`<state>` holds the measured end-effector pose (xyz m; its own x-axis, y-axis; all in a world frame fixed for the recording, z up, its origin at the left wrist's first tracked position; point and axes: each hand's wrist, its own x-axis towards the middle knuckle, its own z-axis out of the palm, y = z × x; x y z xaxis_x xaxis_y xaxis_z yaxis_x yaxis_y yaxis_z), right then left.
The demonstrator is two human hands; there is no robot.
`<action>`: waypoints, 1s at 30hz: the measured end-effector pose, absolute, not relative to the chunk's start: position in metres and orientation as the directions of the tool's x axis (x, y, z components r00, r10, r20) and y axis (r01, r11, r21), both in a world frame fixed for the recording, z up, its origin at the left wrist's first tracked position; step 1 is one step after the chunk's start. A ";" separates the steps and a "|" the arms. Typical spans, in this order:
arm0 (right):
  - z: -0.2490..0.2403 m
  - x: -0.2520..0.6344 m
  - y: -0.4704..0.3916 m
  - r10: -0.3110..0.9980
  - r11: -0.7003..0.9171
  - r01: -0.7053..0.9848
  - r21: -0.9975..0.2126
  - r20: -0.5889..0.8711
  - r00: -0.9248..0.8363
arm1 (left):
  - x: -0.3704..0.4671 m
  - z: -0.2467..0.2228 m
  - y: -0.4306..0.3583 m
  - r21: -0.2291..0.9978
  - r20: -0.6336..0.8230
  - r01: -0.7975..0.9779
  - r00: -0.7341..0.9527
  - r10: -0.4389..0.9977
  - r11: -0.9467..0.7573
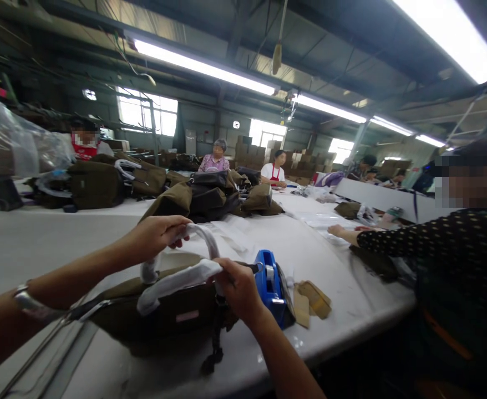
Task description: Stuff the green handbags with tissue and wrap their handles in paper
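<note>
An olive-green bag lies on the white table in front of me, with a small pale label on its side. Its two handles are wrapped in whitish covering. The fingers of my left hand are closed around the far handle, near its top. My right hand grips the near handle at its right end; the fingertips are partly hidden. Dark straps with a buckle hang below my right hand. Just beyond that hand stands a blue tape dispenser.
Brown cardboard pieces lie right of the dispenser. A pile of olive and black bags spans the table's far side. At right, a co-worker's hand rests by clear plastic. The white table's front edge curves along the right.
</note>
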<state>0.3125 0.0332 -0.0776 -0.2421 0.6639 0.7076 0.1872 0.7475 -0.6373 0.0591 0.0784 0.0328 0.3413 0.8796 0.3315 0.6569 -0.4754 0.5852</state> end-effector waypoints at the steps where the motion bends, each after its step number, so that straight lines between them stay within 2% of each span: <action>1: -0.077 0.313 0.034 0.691 0.721 0.149 -0.677 0.681 -0.244 | 0.059 0.032 0.082 0.626 0.292 0.627 0.362 0.885 -0.463; 5: -0.077 0.314 0.033 0.775 0.605 0.014 -0.796 0.585 -0.241 | 0.057 0.033 0.091 0.736 0.226 0.546 0.358 0.906 -0.399; 8: -0.073 0.314 0.032 0.776 0.605 0.015 -0.796 0.585 -0.238 | 0.055 0.040 0.087 0.728 0.269 0.568 0.279 0.922 -0.384; 11: -0.067 0.314 0.033 0.769 0.633 0.067 -0.771 0.616 -0.172 | 0.058 0.042 0.067 0.520 0.501 0.701 0.212 0.839 -0.488; 14: -0.063 0.312 0.037 0.797 0.604 0.112 -0.789 0.597 -0.088 | 0.063 0.028 0.033 0.229 0.738 0.787 0.243 0.629 -0.573; 16: -0.061 0.310 0.038 0.804 0.594 0.137 -0.793 0.589 -0.082 | 0.064 0.011 0.011 0.088 0.767 0.759 0.362 0.530 -0.645; 18: -0.060 0.309 0.038 0.799 0.601 0.151 -0.785 0.595 -0.089 | 0.063 -0.004 -0.006 -0.002 0.723 0.747 0.460 0.515 -0.665; 23: -0.059 0.311 0.038 0.788 0.615 0.163 -0.772 0.592 -0.172 | 0.057 -0.014 -0.015 -0.116 0.702 0.834 0.453 0.549 -0.540; 27: -0.059 0.320 0.045 0.777 0.582 0.085 -0.809 0.521 -0.353 | 0.056 -0.007 -0.009 -0.111 0.704 0.842 0.442 0.556 -0.529; 29: -0.061 0.323 0.050 0.760 0.482 -0.020 -0.876 0.430 -0.487 | 0.057 0.002 -0.005 0.039 0.615 0.816 0.435 0.658 -0.576; 30: -0.063 0.324 0.052 0.743 0.412 -0.077 -0.908 0.384 -0.549 | 0.056 0.009 -0.002 0.180 0.505 0.783 0.446 0.739 -0.595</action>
<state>0.3243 0.0523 -0.0633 -0.5485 0.7427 0.3840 -0.0773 0.4123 -0.9078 0.0564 -0.0024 0.0089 0.4459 0.7393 0.5046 0.7831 -0.5953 0.1801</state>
